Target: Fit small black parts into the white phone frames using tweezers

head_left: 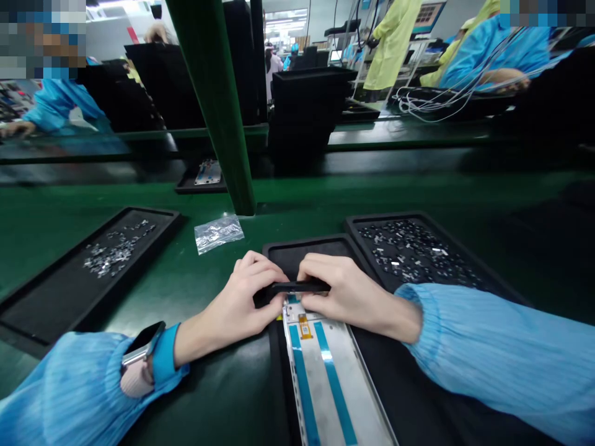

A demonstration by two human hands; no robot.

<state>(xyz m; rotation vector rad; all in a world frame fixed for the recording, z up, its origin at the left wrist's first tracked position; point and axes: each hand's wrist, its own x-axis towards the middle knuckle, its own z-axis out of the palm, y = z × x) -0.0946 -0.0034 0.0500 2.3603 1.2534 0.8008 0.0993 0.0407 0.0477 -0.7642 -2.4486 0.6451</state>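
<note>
My left hand (253, 291) and my right hand (337, 288) are both closed, fingers and thumbs gripping opposite ends of a thin black slab (300, 287). The slab is seen nearly edge-on, so its faces are hidden and I cannot tell its kind. Right below it lies a long silver metal plate (320, 371) with two blue strips along it and a small orange flex cable (305, 327) near its far end. My thumbs are close to that end; whether they touch it is unclear. The plate rests over a black tray (307, 244).
A black tray (32, 297) on the left holds small silvery parts. Another tray (499, 288) at right holds many small dark parts. A clear plastic bag (218, 234) lies beside a green post (218, 105). Stacked black trays (309, 111) stand behind; people in blue sleeves work beyond.
</note>
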